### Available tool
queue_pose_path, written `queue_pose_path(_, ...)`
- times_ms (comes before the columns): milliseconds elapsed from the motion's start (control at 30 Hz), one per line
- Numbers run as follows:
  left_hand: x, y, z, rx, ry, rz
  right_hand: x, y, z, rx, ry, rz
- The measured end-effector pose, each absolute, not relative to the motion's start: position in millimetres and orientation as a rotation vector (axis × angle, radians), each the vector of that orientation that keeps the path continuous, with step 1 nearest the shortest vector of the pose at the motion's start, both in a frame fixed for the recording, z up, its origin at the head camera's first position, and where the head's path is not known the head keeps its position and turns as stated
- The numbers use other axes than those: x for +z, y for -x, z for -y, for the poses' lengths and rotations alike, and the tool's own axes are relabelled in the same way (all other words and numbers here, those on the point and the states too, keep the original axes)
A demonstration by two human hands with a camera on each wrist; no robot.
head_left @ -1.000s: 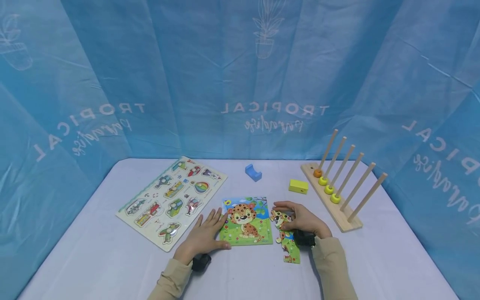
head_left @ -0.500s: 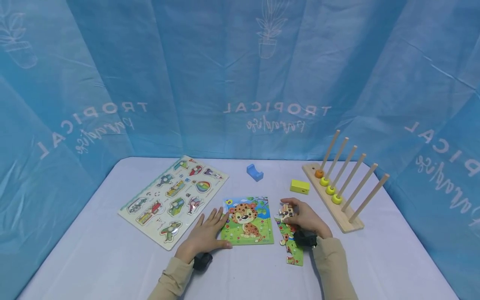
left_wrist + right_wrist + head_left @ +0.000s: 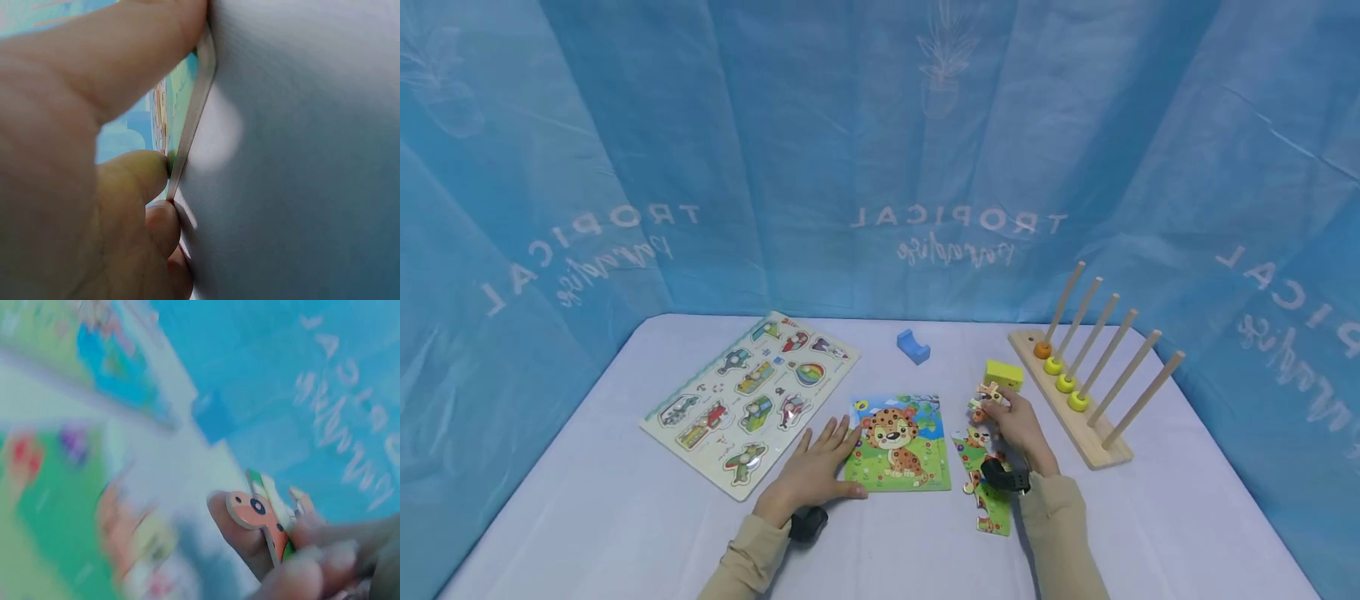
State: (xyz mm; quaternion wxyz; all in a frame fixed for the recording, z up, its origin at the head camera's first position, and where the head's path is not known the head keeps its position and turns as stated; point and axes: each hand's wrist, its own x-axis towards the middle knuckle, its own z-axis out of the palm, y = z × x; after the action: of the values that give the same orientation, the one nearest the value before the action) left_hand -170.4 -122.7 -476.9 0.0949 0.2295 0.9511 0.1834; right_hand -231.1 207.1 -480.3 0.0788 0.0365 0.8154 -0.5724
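Spread on the table, my left hand (image 3: 814,471) touches the left edge of a square leopard picture board (image 3: 928,458). In the left wrist view its fingers and thumb lie along the board's rim (image 3: 195,109). My right hand (image 3: 1021,425) pinches jigsaw pieces (image 3: 988,400) between thumb and fingers, off the table. In the right wrist view one orange spotted jigsaw piece (image 3: 249,515) with a round knob shows; a paler one overlaps it, and how many there are I cannot tell. Beneath the right wrist, right of the board, lie more leopard jigsaw pieces (image 3: 997,504), partly hidden.
A yellow block (image 3: 1003,372) stands just beyond the right hand, and a blue curved block (image 3: 913,347) farther back. At the right is a wooden peg stand (image 3: 1097,454) with several upright rods and small beads. A vehicle puzzle board (image 3: 700,458) lies at the left.
My right hand has drawn the pinched jigsaw pieces away from the leopard board, rightward and then farther back toward the yellow block. The left hand stays on the board's edge.
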Motion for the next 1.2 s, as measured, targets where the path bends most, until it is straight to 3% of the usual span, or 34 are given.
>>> queue_pose_path(200,-479,170,120,0.532,-0.668,-2.836,-467,232,-189,-1.877,-0.064,-2.303)
queue_pose_path(400,-479,171,120,0.542,-0.680,-2.835,-481,236,-159,-1.897,-0.071,-2.212)
queue_pose_path(900,-482,173,123,0.558,-0.710,-2.839,-497,227,-120,-1.614,0.239,-2.513)
queue_pose_path(1200,-480,174,121,0.533,-0.677,-2.841,-494,221,-112,-1.401,0.268,-2.658)
